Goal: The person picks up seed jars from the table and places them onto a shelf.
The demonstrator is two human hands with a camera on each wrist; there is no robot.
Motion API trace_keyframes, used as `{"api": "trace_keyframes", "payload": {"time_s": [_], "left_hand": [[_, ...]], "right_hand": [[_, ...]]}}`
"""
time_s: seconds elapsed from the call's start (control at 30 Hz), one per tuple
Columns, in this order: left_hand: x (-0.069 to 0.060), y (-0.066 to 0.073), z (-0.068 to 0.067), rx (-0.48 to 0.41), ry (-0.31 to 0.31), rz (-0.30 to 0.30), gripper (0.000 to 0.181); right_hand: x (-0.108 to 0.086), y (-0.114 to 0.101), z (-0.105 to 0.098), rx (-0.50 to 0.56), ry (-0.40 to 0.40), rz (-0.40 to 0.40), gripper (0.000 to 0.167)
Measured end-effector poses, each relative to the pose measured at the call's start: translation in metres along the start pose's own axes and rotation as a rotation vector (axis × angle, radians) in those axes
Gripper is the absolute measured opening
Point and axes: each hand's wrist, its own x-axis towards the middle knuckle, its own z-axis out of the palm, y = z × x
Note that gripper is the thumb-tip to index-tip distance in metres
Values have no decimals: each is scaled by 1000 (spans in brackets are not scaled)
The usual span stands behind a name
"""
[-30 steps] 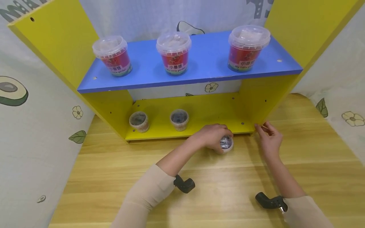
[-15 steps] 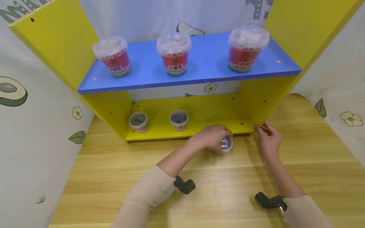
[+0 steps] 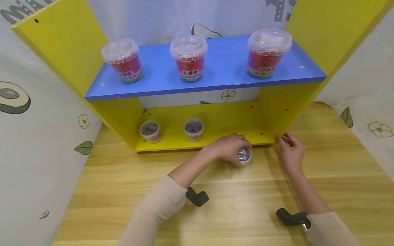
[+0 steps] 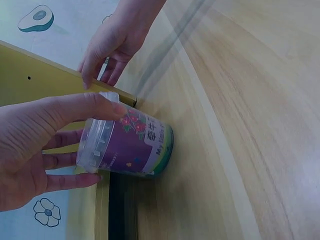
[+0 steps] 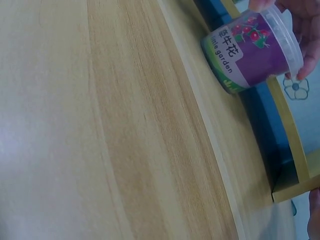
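Note:
My left hand (image 3: 228,147) grips a small plastic cup (image 3: 245,155) round its clear lid, just in front of the shelf unit. In the left wrist view the cup (image 4: 131,142) has a purple label with red berries, its thumb side facing the camera. It stands upright on the table, as the right wrist view of the cup (image 5: 245,52) also suggests. My right hand (image 3: 290,152) pinches the lower front edge of the yellow right side panel (image 3: 284,102) between thumb and fingers.
The blue shelf (image 3: 221,65) carries three red-labelled lidded cups, one of them in the middle (image 3: 188,58). Two smaller-looking cups, one far left (image 3: 150,131) and one central (image 3: 194,129), stand on the yellow bottom shelf (image 3: 227,118). Wooden tabletop (image 3: 240,201) extends in front.

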Motion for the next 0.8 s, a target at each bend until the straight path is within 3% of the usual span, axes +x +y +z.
{"api": "trace_keyframes", "payload": {"time_s": [0.3, 0.57, 0.8], "left_hand": [[1, 1, -14, -80, -15, 81, 65], [-3, 4, -37, -74, 4, 63, 67], [-2, 1, -44, -58, 10, 61, 68]], "right_hand": [[1, 1, -1, 12, -2, 14, 32], [5, 7, -4, 3, 3, 20, 30], [10, 15, -4, -7, 18, 31, 33]]}}
